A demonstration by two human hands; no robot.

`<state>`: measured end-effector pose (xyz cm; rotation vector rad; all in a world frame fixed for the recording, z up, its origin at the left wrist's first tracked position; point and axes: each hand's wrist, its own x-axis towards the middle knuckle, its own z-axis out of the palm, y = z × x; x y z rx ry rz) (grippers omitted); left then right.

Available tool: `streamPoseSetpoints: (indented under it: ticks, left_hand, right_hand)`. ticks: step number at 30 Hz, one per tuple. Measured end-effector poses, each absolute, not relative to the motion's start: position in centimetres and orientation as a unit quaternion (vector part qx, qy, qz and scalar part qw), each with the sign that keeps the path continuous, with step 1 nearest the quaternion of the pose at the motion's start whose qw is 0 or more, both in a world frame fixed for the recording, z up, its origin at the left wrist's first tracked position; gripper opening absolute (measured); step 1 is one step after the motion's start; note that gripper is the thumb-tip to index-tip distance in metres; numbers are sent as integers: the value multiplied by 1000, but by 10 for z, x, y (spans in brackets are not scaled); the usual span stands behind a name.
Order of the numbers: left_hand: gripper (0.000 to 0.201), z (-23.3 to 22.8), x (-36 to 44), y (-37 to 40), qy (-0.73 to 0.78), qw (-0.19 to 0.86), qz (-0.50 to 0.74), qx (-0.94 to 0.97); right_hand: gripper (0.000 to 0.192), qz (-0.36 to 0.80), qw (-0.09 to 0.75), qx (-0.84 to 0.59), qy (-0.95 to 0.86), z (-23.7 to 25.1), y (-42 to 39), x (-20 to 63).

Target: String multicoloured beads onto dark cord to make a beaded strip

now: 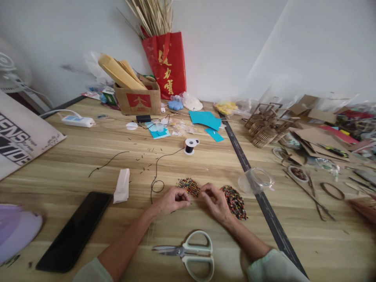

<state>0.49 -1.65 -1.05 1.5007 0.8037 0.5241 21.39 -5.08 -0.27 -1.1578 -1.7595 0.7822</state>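
Note:
My left hand is closed in a pinch, with a short dark tip of black cord poking out past its fingertips. That black cord runs from a white spool, curls into a small loop and passes under the hand. My right hand has thumb and fingers curled together; anything between them is too small to make out. Between and behind the hands lies a pile of colourful beads. A second, darker bead pile sits against the right hand's outer side. Green-handled scissors lie in front, blades pointing left.
A black phone and a folded white paper lie left. Several short cord snippets are scattered behind. A clear plastic lid stands right of the beads. Boxes, a red bag and small woven baskets line the back.

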Motion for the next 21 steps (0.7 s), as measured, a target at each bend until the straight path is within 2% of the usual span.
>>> streamPoseSetpoints:
  ticks: [4, 13, 21]
  left_hand:
    - [19, -8, 5, -16, 350, 630, 226, 655]
    - [14, -3, 4, -15, 355, 618, 234, 661]
    - [13, -2, 2, -12, 361, 624, 252, 645]
  right_hand:
    - [14, 270, 450, -541, -657, -5, -37, 227]
    - [8, 228, 287, -517, -774, -8, -31, 236]
    - [14, 208, 230, -534, -787, 2, -33, 228]
